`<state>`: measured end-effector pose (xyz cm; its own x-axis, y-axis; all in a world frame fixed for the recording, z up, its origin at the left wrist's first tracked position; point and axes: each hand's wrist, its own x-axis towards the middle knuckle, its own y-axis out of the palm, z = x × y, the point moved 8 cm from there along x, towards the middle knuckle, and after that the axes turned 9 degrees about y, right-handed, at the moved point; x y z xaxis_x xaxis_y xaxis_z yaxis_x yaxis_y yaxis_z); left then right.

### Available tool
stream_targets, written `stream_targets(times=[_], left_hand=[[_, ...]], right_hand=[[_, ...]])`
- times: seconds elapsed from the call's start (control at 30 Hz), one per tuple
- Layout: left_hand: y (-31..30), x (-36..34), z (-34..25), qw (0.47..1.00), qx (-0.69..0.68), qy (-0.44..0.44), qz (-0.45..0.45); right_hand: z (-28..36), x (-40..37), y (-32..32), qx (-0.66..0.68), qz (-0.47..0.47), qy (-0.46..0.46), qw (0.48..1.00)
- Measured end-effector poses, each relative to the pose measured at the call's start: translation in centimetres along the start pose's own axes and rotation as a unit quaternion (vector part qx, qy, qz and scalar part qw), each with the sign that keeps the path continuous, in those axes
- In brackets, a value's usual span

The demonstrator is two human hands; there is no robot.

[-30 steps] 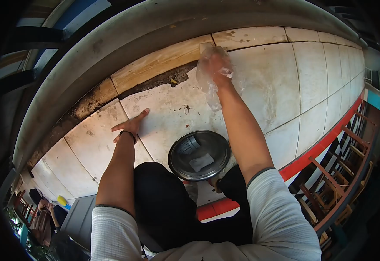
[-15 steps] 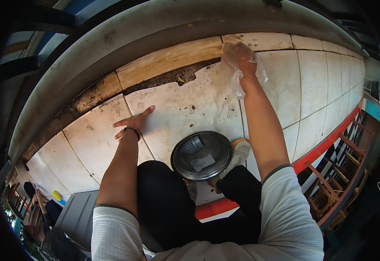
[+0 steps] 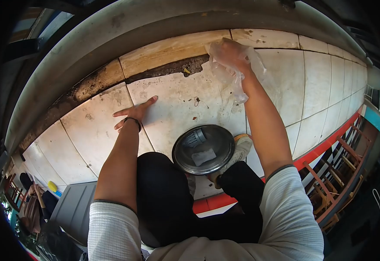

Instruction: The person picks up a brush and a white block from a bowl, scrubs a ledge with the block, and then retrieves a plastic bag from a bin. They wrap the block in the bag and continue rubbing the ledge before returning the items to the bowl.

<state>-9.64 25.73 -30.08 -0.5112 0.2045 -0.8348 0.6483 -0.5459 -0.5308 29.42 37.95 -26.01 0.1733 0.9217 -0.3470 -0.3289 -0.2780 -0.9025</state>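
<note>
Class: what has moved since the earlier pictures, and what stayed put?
The right hand, still clutching the plastic bag, rubbed slightly right along the tiled floor, then back left. The left hand stayed flat on it, and the metal bowl did not move.

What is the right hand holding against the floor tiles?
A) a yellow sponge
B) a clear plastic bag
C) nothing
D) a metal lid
B: the right hand grips a crumpled clear plastic bag against the floor tile, while the left hand lies flat and bare.
</note>
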Motion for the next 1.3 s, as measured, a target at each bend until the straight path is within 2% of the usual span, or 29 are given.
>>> stream_targets(times=[0.1,0.2,0.3,0.37,0.47,0.6,0.7,0.77,0.83,0.9,0.93,0.97,1.0,1.03,1.07,1.1,1.17,1.2,1.27,1.3], left_hand=[[-0.2,-1.1,0.0,1.000,0.003,-0.019,-0.009],[0.1,-0.4,0.3,0.999,-0.022,-0.016,-0.017],[-0.2,-1.1,0.1,1.000,-0.002,-0.019,-0.014],[-0.3,-1.1,0.1,1.000,0.009,-0.017,-0.015],[-0.2,-0.6,0.3,1.000,-0.013,-0.012,-0.019],[-0.5,-1.0,0.2,1.000,-0.009,-0.008,-0.013],[-0.4,-0.9,0.2,1.000,0.003,0.004,-0.009],[0.1,-0.5,0.4,1.000,-0.009,0.011,-0.024],[-0.3,-1.4,0.5,0.998,-0.006,0.010,-0.062],[-0.5,-2.7,0.3,0.995,0.019,0.009,-0.101],[-1.3,-4.2,-0.3,0.973,-0.082,0.063,-0.206],[-1.4,-6.4,-0.8,0.921,-0.176,0.118,-0.327],[-1.2,-12.3,-2.4,0.881,-0.224,0.253,-0.332],[1.1,-17.2,-4.7,0.801,-0.321,0.458,-0.215],[4.7,-22.1,-6.5,0.776,-0.316,0.545,-0.033],[8.4,-26.3,-7.2,0.780,-0.242,0.575,0.047],[12.4,-27.6,-8.0,0.783,-0.273,0.557,0.046],[13.7,-27.2,-8.2,0.784,-0.303,0.538,0.058],[15.0,-24.9,-9.1,0.774,-0.402,0.466,0.149],[14.5,-24.3,-9.1,0.780,-0.374,0.492,0.101]], right_hand=[[-2.8,0.6,0.0,0.087,0.024,0.022,0.996],[-5.0,0.1,-0.3,0.082,0.069,0.043,0.993],[-4.3,0.4,3.6,-0.107,-0.107,-0.044,0.987],[2.6,-4.2,-1.8,-0.002,-0.118,-0.003,0.993],[1.3,-4.7,-4.0,0.001,-0.163,-0.019,0.986],[-2.0,-8.9,-7.3,0.000,-0.006,0.078,0.997],[-1.9,-11.8,-11.0,0.026,-0.117,-0.047,0.992],[-1.7,-12.0,-12.0,0.056,-0.150,-0.035,0.986],[-0.7,-12.5,-13.1,0.105,-0.145,0.018,0.984],[-0.1,-12.2,-13.5,0.174,-0.207,-0.015,0.963],[-0.3,-12.0,-12.5,0.219,-0.224,-0.020,0.949],[-0.5,-11.9,-11.4,0.262,-0.241,-0.026,0.934],[-1.4,-11.0,-8.7,0.314,-0.246,-0.022,0.917],[-0.6,-11.3,-9.1,0.262,-0.262,-0.021,0.929],[0.2,-11.7,-9.6,0.209,-0.279,-0.020,0.937],[1.2,-12.6,-10.7,0.199,-0.283,-0.043,0.937],[3.2,-13.6,-11.9,0.179,-0.292,-0.097,0.935],[3.3,-13.6,-12.0,0.229,-0.307,-0.131,0.915],[3.9,-13.2,-11.9,0.260,-0.327,-0.149,0.896],[4.1,-13.3,-11.5,0.274,-0.336,-0.150,0.889]])
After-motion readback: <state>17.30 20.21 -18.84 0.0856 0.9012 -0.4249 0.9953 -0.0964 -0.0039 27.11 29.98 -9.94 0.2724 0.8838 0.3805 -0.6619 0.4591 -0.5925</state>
